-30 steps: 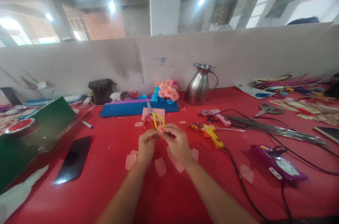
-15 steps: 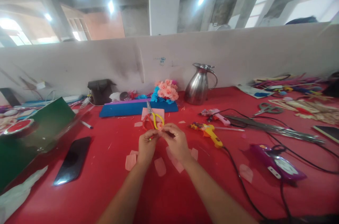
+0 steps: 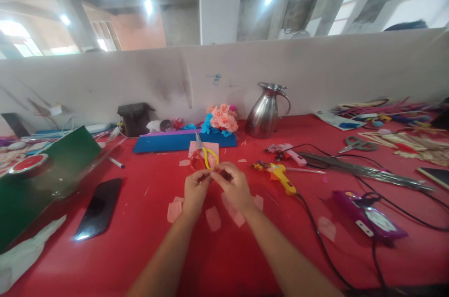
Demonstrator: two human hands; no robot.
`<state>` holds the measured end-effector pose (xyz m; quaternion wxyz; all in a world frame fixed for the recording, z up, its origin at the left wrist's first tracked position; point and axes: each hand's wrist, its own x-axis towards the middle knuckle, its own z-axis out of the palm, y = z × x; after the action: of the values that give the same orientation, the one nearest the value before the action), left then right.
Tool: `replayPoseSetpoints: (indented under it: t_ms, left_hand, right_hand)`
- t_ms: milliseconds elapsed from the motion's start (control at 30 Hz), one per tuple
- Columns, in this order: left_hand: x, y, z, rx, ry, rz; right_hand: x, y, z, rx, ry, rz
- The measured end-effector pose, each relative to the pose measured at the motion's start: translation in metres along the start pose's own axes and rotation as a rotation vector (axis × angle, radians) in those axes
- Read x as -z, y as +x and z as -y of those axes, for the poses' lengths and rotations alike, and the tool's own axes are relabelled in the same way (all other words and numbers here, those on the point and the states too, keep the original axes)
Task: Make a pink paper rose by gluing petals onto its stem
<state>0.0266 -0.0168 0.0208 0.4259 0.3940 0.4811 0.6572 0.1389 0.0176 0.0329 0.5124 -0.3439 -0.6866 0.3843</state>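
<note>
Both hands meet over the middle of the red table, pinching a small pink crepe-paper flower (image 3: 212,160) between their fingertips. My left hand (image 3: 196,188) is closed at its base, and my right hand (image 3: 232,184) grips it from the other side; its lower part is hidden by the fingers. Just beyond lie pliers (image 3: 199,143) with one red and one yellow handle, resting partly on a pink paper square (image 3: 214,146). Cut pink paper petals (image 3: 213,219) are scattered under and around the wrists.
Behind the pliers are a blue block (image 3: 168,143) and a bunch of pink and blue paper flowers (image 3: 224,119). A steel jug (image 3: 264,112) stands to their right. Yellow (image 3: 280,177) and pink (image 3: 293,155) glue guns trail cords near a purple power box (image 3: 372,217). A phone (image 3: 99,208) lies left.
The pink flower now stands more upright above the fingertips, and its side shows more. Both hands stay together with fingers slightly shifted. The whole view has moved a little.
</note>
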Motion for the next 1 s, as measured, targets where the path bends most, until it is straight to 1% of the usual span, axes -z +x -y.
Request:
replayPoseSetpoints:
  t_ms: [167, 367, 600, 833, 1000]
  left_hand:
    - [-0.001, 0.001, 0.000, 0.031, -0.001, 0.020]
    - [0.000, 0.002, 0.001, 0.011, 0.011, 0.031]
    - [0.001, 0.002, 0.006, -0.025, 0.040, 0.068]
    - [0.001, 0.003, 0.007, -0.036, 0.074, 0.067]
    - [-0.001, 0.001, 0.005, -0.052, 0.020, 0.073]
  right_hand:
    - [0.002, 0.001, 0.001, 0.029, -0.030, -0.033]
    - [0.000, 0.000, 0.002, 0.020, -0.015, -0.038]
    - [0.002, -0.001, 0.005, 0.058, -0.102, -0.078]
    - [0.002, -0.004, 0.009, 0.102, -0.168, -0.059]
    - [0.003, -0.003, 0.011, 0.112, -0.215, -0.037]
